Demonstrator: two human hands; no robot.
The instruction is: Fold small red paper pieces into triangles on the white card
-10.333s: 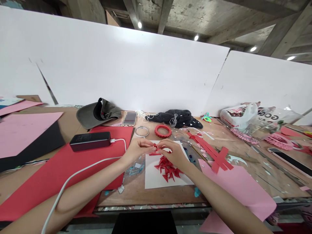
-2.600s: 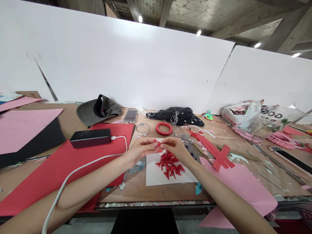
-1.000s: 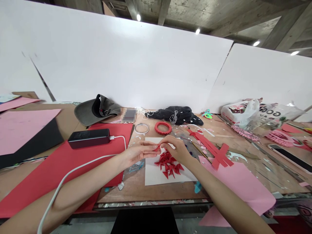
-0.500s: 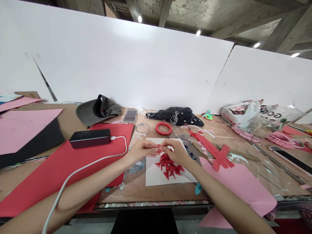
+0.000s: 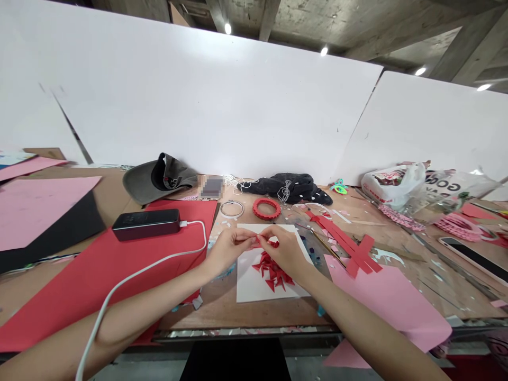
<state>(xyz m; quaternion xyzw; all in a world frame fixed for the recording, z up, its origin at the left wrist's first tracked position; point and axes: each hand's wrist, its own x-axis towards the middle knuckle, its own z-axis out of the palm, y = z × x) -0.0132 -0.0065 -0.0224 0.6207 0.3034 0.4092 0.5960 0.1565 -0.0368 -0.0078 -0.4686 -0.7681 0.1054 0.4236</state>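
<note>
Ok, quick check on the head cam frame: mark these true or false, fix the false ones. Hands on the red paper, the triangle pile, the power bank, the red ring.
1. The left hand and right hand pinch a small red paper piece between them. True.
2. The pile of red paper triangles lies on pink paper. False: it lies on a white sheet.
3. The black power bank sits on a red sheet. True.
4. A red ring is worn on the left hand. False: the red ring lies beyond the white sheet, apart from both hands.
</note>
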